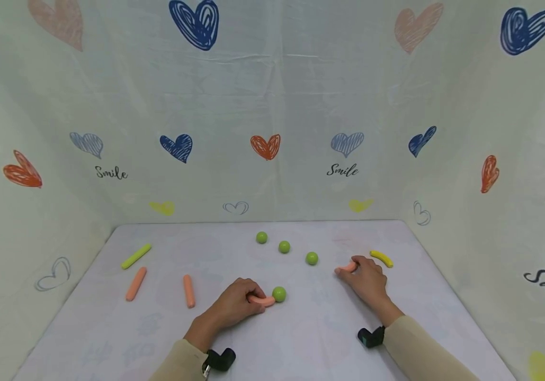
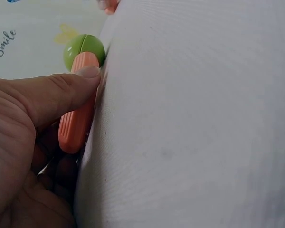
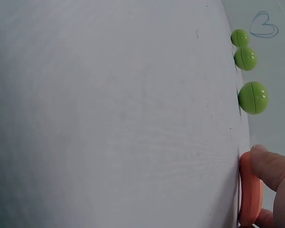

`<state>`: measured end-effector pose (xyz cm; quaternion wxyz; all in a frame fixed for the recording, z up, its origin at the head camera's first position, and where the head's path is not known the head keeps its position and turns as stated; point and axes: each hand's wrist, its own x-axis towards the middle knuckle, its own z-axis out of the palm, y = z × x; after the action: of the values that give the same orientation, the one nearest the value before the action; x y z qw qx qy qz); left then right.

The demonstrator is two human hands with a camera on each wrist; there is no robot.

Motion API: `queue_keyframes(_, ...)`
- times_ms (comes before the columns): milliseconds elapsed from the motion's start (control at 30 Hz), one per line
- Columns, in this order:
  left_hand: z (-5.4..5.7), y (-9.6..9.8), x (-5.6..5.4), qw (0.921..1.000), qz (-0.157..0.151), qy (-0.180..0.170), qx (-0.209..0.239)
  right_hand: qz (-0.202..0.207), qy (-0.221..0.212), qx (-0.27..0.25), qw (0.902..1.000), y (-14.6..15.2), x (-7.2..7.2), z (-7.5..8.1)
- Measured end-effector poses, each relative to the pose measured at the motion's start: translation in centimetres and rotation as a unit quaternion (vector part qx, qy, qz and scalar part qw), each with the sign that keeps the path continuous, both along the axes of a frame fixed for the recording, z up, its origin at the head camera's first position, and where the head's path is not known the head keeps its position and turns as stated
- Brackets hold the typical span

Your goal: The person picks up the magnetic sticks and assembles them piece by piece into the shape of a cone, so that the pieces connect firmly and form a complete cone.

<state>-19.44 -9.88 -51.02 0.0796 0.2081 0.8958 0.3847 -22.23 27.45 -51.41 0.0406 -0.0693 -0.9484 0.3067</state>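
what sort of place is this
Probably a small curtained-off tabletop booth, perhaps set up for recording: a white table with heart-printed sheeting behind it and on both sides, and a black device worn at each wrist.

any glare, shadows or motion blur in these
Head: even light, faint shadow beside right hand; left wrist: lower fingers in deep shade; right wrist: small glints on the nearest green ball, tabletop darker toward left edge; all views: no obvious motion blur.

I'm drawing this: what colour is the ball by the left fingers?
Green; the ball shows best in the left wrist view.
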Motion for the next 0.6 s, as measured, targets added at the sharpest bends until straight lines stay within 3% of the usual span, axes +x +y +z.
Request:
queue_keyframes(200,0.1,0.02,0.05,1.0,0.002,-0.004,0.003,0.004,0.011,0.017,0.9998,-0.34,-0.07,0.15)
queue_keyframes(433,0.1,0.04,0.1,1.0,0.007,-0.005,0.0,-0.019,0.002,0.02,0.9996,-0.73,0.1,0.59)
queue_keyframes(600,0.07,0.1,0.17,1.0,0.004,0.0,0.001,0.001,-0.005,0.003,1.0,-0.71,0.15,0.91)
